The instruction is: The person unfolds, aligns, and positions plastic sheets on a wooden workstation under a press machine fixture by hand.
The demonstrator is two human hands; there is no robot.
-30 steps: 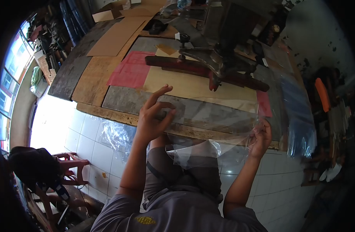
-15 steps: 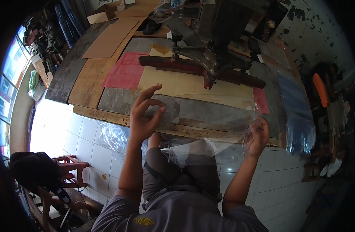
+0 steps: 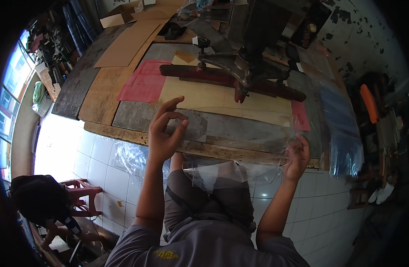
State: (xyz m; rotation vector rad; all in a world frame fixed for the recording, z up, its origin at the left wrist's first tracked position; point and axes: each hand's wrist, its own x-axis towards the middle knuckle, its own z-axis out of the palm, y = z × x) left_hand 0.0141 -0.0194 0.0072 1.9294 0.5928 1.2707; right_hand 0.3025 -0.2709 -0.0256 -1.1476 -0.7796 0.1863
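Note:
A clear plastic sheet (image 3: 218, 171) stretches between my two hands across the table's front edge, and its lower part hangs over my lap. My left hand (image 3: 166, 131) has thumb and a finger pinched together at the sheet's left side, with the index finger raised. My right hand (image 3: 297, 155) has its fingers closed on the sheet's right side. Beyond them is a press with a long dark-red bar (image 3: 231, 82). Under the bar lie a cream sheet (image 3: 222, 102) and pink patches (image 3: 142, 80). The sheet's exact outline is hard to see.
A stack of clear plastic sleeves (image 3: 342, 133) hangs over the table's right edge. Cardboard (image 3: 128, 44) lies at the back left. Crumpled plastic (image 3: 131, 155) is below the table. Another person (image 3: 42, 200) is at the lower left, beside a red stool (image 3: 84, 193).
My left hand has shifted slightly left and its thumb has closed toward the finger. The hanging plastic has changed shape a little. The right hand stays almost in place.

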